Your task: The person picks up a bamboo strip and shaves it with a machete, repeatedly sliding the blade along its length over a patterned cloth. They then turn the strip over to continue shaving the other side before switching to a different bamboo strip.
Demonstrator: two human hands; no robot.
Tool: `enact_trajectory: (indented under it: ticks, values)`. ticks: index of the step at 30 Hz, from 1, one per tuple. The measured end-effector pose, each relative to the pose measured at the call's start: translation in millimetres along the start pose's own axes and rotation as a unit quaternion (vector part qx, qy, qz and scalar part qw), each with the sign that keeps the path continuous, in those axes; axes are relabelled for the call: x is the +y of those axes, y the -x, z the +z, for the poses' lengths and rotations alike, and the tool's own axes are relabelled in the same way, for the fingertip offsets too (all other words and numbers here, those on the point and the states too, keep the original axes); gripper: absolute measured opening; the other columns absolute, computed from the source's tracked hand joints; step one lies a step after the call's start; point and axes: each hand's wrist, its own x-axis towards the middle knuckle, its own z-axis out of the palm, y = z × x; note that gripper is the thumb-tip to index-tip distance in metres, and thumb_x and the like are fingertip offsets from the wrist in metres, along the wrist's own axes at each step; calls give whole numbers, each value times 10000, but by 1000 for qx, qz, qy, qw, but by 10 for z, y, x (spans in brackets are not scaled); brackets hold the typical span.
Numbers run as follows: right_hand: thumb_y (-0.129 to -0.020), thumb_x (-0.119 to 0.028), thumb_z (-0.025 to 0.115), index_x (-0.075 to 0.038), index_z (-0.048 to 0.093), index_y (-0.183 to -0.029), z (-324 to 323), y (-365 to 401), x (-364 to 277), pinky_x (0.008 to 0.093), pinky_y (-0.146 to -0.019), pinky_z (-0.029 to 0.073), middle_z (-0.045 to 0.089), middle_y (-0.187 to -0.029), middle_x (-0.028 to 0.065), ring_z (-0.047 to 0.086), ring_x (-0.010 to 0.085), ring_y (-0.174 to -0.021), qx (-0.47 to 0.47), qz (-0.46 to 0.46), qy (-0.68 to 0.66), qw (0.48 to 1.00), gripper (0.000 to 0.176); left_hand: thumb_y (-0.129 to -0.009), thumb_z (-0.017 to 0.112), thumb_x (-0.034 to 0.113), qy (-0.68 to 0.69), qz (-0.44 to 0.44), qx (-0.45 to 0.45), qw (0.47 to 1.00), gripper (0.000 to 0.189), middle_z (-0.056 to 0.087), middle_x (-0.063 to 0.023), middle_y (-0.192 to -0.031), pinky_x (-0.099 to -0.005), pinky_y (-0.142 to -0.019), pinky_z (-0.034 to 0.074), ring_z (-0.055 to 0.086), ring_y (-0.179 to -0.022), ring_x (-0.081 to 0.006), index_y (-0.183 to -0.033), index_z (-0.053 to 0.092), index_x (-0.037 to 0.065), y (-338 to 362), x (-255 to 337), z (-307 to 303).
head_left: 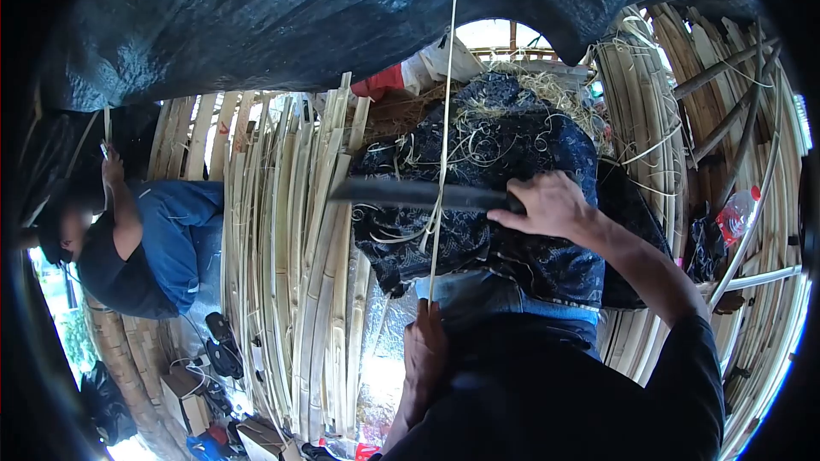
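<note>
My right hand [551,205] is wrapped round the handle of a long dark machete [410,194], its blade reaching left across my lap. My left hand [424,343] grips the lower end of a thin bamboo strip [446,119], which stretches away from me past the blade. Blade and strip cross in this view, and thin peeled shavings [427,226] curl off near the crossing. A dark patterned cloth [530,149] covers my legs, with more curled shavings scattered over it.
Long split bamboo slats [286,273] lie to the left, and others [636,94] to the right. A person [128,239] sits at the far left. Dark plastic sheeting [282,17] hangs overhead. A clear plastic bottle [739,215] lies at right.
</note>
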Motion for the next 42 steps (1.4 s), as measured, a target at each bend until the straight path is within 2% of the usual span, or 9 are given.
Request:
enact_trajectory:
  ticks: [6, 8, 10, 12, 15, 18, 22, 28, 42]
  values:
    - [-849, -740, 535, -97, 578, -665, 251, 188, -250, 343, -352, 458, 528, -440, 34, 568, 182, -372, -8, -136, 56, 989, 670, -1016, 525, 136, -1, -11, 16, 1000, 265, 562, -267, -572, -504, -414, 401, 568, -471, -441, -1158, 519, -88, -3, 11, -4]
    - [-854, -760, 509, -89, 573, -666, 233, 69, -76, 346, -322, 420, 501, -428, 14, 524, 152, -346, 159, -190, 121, 961, 699, -1016, 526, 138, 2, -22, 5, 1000, 267, 563, -269, -573, -505, -415, 401, 574, -477, -443, -1159, 519, -87, 43, -25, -1]
    - [-877, -692, 567, -69, 590, -695, 152, -107, 298, 305, -267, 336, 416, -421, -52, 417, 70, -325, 145, -84, 156, 973, 650, -1021, 516, 159, -24, 12, 20, 999, 276, 563, -275, -574, -505, -417, 398, 585, -492, -446, -1150, 535, -85, 172, -95, 48]
    - [-901, -628, 598, -53, 613, -715, 239, -202, 690, 291, -265, 341, 412, -410, -57, 412, 68, -313, 176, 1, 212, 961, 605, -1024, 508, 166, -3, -6, 15, 1000, 279, 566, -278, -581, -504, -415, 391, 587, -495, -447, -1145, 543, -82, 250, -85, 45]
    - [-920, -597, 597, -39, 622, -724, -50, -127, 610, 283, -278, 366, 431, -401, -43, 446, 84, -310, 197, -74, 180, 961, 592, -1030, 490, 179, 14, -36, 12, 999, 285, 575, -281, -597, -505, -423, 388, 594, -509, -449, -1140, 556, -75, 141, 23, -18]
    - [-892, -636, 606, -54, 648, -754, -2, 25, 276, 349, -309, 418, 520, -425, 22, 496, 131, -317, 85, -16, 80, 993, 600, -1035, 474, 188, 19, -61, -10, 998, 290, 585, -279, -614, -511, -446, 396, 605, -535, -450, -1145, 560, -66, 23, 46, -72]
    - [-859, -625, 635, -53, 637, -714, 270, 126, 50, 380, -405, 486, 592, -494, 122, 617, 284, -420, 99, -10, -17, 995, 590, -1043, 458, 208, 32, -67, -2, 997, 308, 593, -273, -629, -521, -483, 415, 623, -578, -448, -1159, 558, -59, -18, 66, -96]
    - [-832, -706, 595, -77, 643, -713, 106, 103, -153, 359, -416, 487, 594, -503, 114, 618, 253, -428, -9, -25, 33, 999, 643, -1047, 454, 217, -9, -57, 18, 998, 315, 608, -272, -654, -497, -454, 421, 625, -561, -440, -1132, 549, -71, 51, 15, -44]
    - [-825, -709, 605, -106, 511, -616, 200, 101, -146, 322, -324, 409, 493, -448, 2, 500, 151, -338, 72, -110, 78, 988, 645, -1041, 476, 207, 16, -62, 2, 998, 305, 595, -276, -626, -497, -443, 402, 603, -540, -453, -1123, 564, -74, 5, 189, -50]
